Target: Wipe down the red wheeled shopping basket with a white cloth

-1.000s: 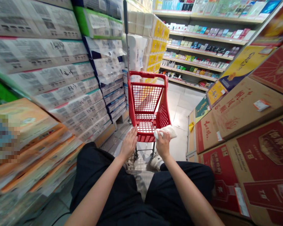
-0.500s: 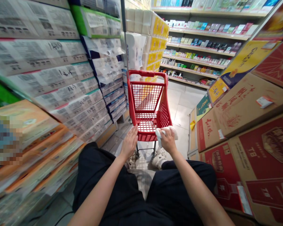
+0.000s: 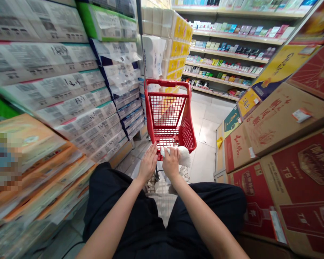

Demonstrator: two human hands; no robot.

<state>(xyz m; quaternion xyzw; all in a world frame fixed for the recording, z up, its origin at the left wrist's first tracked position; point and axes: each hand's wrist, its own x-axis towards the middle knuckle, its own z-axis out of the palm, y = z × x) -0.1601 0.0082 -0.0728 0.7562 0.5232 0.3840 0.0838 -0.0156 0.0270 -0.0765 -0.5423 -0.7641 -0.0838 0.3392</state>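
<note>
Closest to me I see my own knees in black trousers (image 3: 140, 216), crouched low in a narrow shop aisle, with pale floor tiles (image 3: 205, 162) beneath. Both forearms reach forward, close together. My left hand (image 3: 148, 163) is flat, fingers together and stretched out, holding nothing, its fingertips laid against the near left corner of the cart's bottom deck. My right hand (image 3: 170, 163), just beside it, is closed around a white cloth (image 3: 182, 155), bunched and pressed to the near edge of that deck. So that is two hands, one cloth and one red mesh cart (image 3: 188, 133), which stands upright on the tiles with its basket bare.

To the left of the cart rise stacked packs of paper goods (image 3: 70, 90), blurred at this edge. To the right lean big cardboard boxes (image 3: 275, 122) with red printing. Past the cart, the far wall carries several shelves (image 3: 226, 54) of small coloured packets.
</note>
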